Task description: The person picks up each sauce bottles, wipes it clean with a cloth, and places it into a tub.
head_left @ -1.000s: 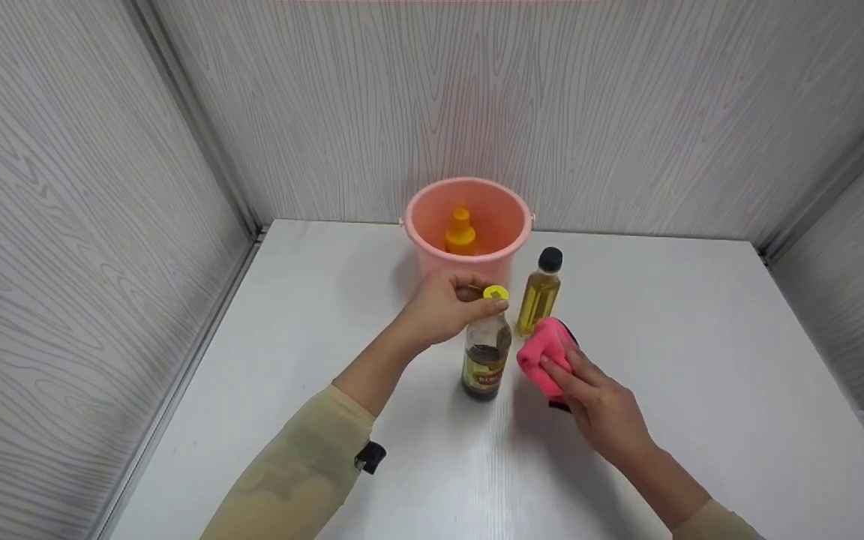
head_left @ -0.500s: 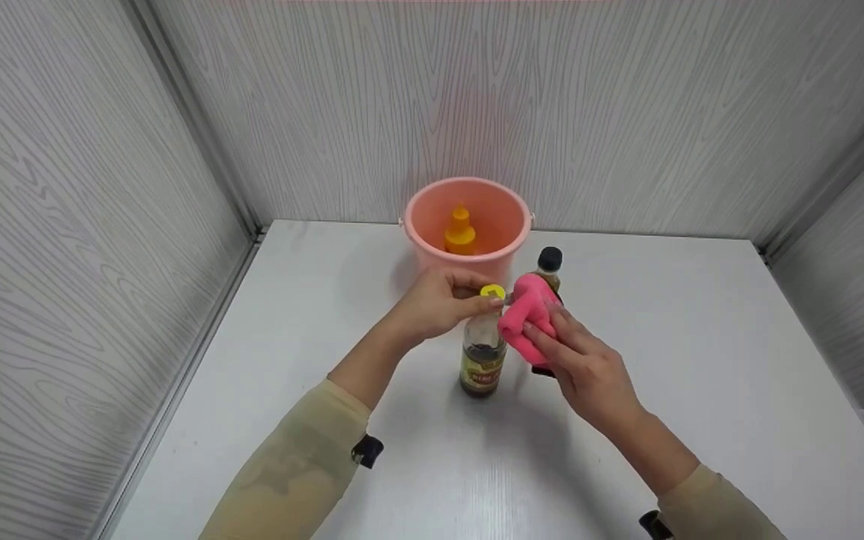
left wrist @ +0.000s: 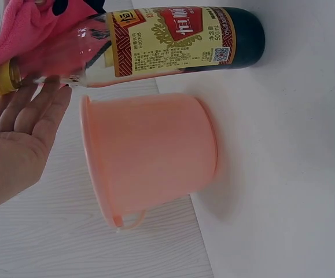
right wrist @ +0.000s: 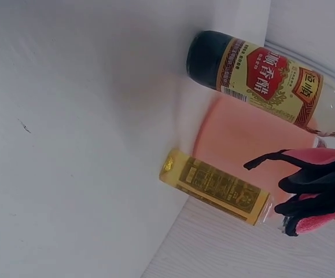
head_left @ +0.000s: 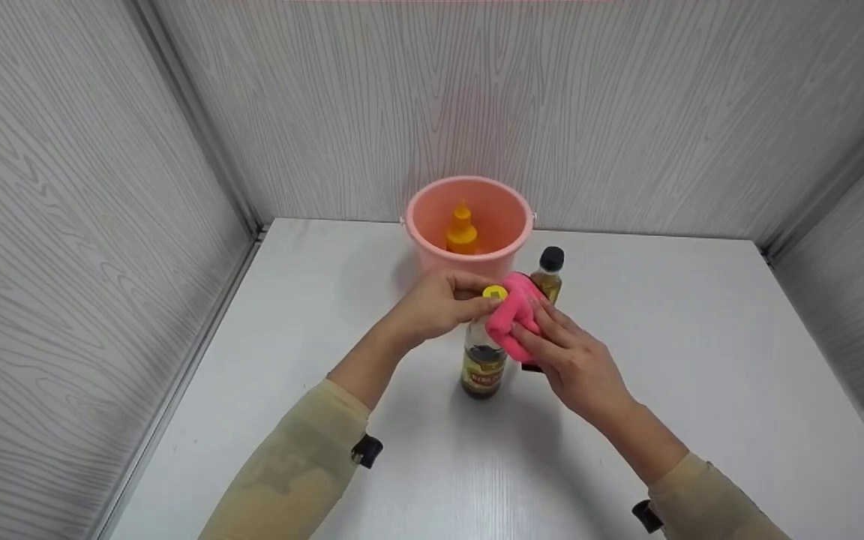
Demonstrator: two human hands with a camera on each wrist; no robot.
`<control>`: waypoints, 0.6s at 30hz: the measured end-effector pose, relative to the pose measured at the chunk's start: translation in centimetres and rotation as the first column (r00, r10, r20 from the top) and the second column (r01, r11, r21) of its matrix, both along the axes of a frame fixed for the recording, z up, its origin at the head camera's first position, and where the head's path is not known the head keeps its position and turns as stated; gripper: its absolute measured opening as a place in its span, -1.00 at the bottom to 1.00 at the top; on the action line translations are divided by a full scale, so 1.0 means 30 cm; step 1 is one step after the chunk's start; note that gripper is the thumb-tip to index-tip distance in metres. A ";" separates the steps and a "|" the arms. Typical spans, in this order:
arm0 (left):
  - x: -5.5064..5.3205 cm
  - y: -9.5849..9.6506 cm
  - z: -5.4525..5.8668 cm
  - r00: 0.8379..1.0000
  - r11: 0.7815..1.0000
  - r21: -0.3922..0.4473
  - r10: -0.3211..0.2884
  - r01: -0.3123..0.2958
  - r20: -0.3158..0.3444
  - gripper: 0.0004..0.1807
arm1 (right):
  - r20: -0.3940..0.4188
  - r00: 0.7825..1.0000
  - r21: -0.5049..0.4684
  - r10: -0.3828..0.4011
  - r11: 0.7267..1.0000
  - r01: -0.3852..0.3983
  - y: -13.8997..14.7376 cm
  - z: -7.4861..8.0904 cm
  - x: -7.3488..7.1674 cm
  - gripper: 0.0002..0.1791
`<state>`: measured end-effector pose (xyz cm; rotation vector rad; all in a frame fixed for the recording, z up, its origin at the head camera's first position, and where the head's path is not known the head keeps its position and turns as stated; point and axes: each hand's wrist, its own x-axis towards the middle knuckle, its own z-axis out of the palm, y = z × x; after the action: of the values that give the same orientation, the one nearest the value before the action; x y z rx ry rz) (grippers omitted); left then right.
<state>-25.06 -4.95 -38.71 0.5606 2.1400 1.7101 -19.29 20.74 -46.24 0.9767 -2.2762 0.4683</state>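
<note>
While the left hand pinches the round yellow cap of an upright clear glass bottle of dark liquid, mid white desk, the right hand grips a folded pink cloth at its neck, fingers bent over it, thumb hidden in head view; right wrist view shows the rectangular yellow-liquid bottle's body, mostly cloth-covered in head view; only head view shows an orange nozzle top inside the round pink plastic bucket, near the desk's back edge
</note>
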 end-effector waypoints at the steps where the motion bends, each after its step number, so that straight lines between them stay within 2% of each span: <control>1: 0.000 0.000 -0.002 1.000 1.000 0.005 -0.003 0.003 -0.004 -0.58 | 0.006 1.000 0.002 0.002 1.000 -0.002 -0.002 -0.002 -0.001 -0.19; 9: 0.003 0.004 -0.006 1.000 1.000 0.002 0.006 -0.006 -0.007 -0.55 | 0.078 0.997 0.019 0.000 1.000 -0.001 -0.016 -0.013 0.002 -0.22; 18: 0.011 0.001 0.000 1.000 1.000 -0.026 0.011 -0.011 -0.017 -0.52 | 0.120 0.993 0.043 -0.007 0.999 0.001 -0.022 -0.038 0.011 -0.20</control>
<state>-24.72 -4.93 -38.71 0.5590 2.1770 1.6868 -18.96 20.08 -47.38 0.9888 -2.4040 0.4907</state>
